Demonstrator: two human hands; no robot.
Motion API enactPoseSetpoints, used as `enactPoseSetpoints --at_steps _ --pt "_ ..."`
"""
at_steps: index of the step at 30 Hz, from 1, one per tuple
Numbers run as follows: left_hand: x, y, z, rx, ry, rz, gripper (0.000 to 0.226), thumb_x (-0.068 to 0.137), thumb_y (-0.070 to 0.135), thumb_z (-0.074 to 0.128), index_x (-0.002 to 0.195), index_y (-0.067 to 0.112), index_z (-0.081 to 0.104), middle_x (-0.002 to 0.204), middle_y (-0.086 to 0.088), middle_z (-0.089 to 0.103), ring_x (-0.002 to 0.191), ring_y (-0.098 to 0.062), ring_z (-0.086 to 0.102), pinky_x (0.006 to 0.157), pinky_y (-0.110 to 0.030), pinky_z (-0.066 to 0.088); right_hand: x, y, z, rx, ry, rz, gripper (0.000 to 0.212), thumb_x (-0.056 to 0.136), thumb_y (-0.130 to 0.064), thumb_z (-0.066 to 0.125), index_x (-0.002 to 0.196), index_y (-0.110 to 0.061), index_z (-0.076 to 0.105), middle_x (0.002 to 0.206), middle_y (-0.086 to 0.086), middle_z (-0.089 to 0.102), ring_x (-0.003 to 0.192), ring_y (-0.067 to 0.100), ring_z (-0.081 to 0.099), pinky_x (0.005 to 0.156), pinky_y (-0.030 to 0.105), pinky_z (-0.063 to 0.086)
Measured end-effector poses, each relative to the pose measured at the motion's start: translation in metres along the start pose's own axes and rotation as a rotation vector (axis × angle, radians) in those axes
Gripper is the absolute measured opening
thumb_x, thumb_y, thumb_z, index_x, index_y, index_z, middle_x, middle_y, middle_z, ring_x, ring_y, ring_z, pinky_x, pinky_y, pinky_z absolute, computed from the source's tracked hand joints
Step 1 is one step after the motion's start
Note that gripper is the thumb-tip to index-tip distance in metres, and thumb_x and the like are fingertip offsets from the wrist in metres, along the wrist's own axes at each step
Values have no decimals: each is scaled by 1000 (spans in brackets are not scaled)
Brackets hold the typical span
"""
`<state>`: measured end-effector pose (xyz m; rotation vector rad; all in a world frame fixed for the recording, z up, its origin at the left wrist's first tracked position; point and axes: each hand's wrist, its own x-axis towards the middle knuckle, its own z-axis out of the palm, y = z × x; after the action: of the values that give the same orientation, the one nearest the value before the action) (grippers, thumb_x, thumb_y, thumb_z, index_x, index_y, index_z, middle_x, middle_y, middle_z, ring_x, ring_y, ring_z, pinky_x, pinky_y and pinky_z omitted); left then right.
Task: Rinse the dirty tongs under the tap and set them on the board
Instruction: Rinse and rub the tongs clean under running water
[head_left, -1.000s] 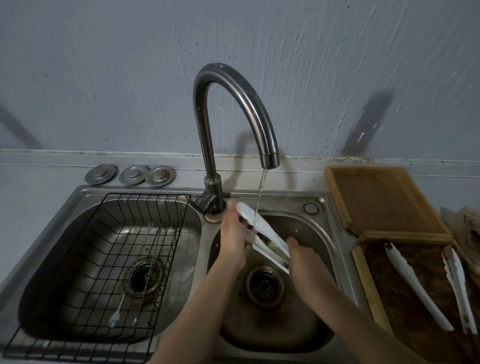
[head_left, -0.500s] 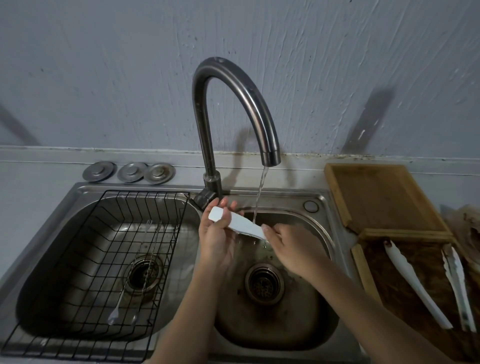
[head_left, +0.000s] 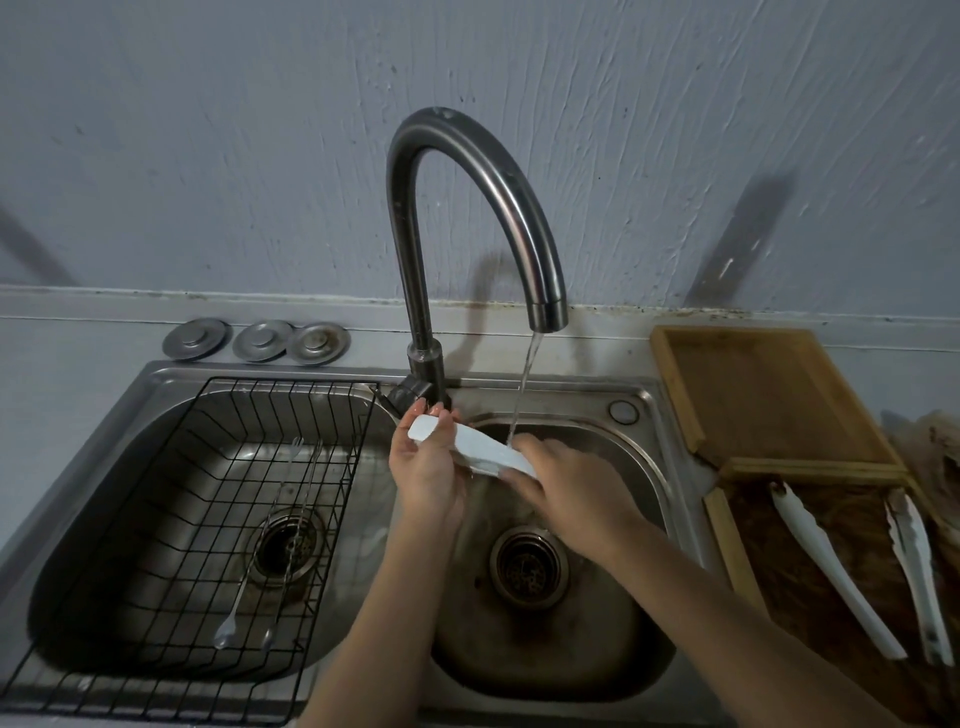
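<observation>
White tongs (head_left: 478, 451) lie nearly level over the right sink basin (head_left: 644, 462), under the running water from the curved tap (head_left: 540, 291). My left hand (head_left: 428, 467) grips their hinge end near the tap base. My right hand (head_left: 566, 486) is closed over their other end, which is hidden. On the dark wooden board (head_left: 769, 561) at the right lie two more white tongs, one (head_left: 831, 566) and another (head_left: 917, 571), side by side.
A black wire rack (head_left: 197, 545) sits in the left basin with two long forks (head_left: 270, 545) on it. Three metal drain stoppers (head_left: 254, 340) rest behind the sink. A lighter wooden tray (head_left: 753, 389) lies behind the board. Something brown (head_left: 935, 447) sits at the far right edge.
The tongs have swung from steeply slanted to nearly level under the stream. My left hand shifted to their hinge end and my right hand rose over their far end.
</observation>
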<state>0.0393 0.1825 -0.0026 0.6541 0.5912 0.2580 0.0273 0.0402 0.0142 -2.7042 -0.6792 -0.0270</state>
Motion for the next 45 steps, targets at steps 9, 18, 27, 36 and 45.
enactPoseSetpoints --at_steps 9,18,27,36,45 --pt "-2 8 -19 135 -312 -235 20 92 5 50 111 4 56 94 -10 70 85 -17 70 80 -37 57 -1 28 -17 493 -46 434 37 98 -37 32 77 -14 52 56 0 47 28 4 47 30 13 33" --pt "4 9 -19 609 -461 -113 12 87 1 58 97 -6 61 80 -16 69 71 -19 70 61 -23 57 -18 28 -23 894 -374 676 45 95 -53 28 94 -20 59 48 0 49 26 6 40 29 12 25" --pt "9 8 -3 794 -208 177 22 82 30 70 73 11 64 66 -5 70 65 -24 66 71 -40 55 -18 27 -18 772 -317 362 30 95 -38 42 117 -22 53 98 -3 60 66 16 63 50 18 44" --pt "10 20 -3 451 65 53 33 100 23 41 76 4 54 75 -11 57 67 -23 56 64 -36 52 -10 29 -21 1120 -111 318 21 91 -29 49 93 -13 63 96 22 65 86 36 68 76 45 57" --pt "7 -23 -29 -18 270 -541 35 99 -1 29 127 -17 42 61 -29 60 34 -27 61 36 -28 51 18 3 -23 758 156 82 5 88 -29 56 88 -24 56 71 -8 60 48 2 57 44 12 42"
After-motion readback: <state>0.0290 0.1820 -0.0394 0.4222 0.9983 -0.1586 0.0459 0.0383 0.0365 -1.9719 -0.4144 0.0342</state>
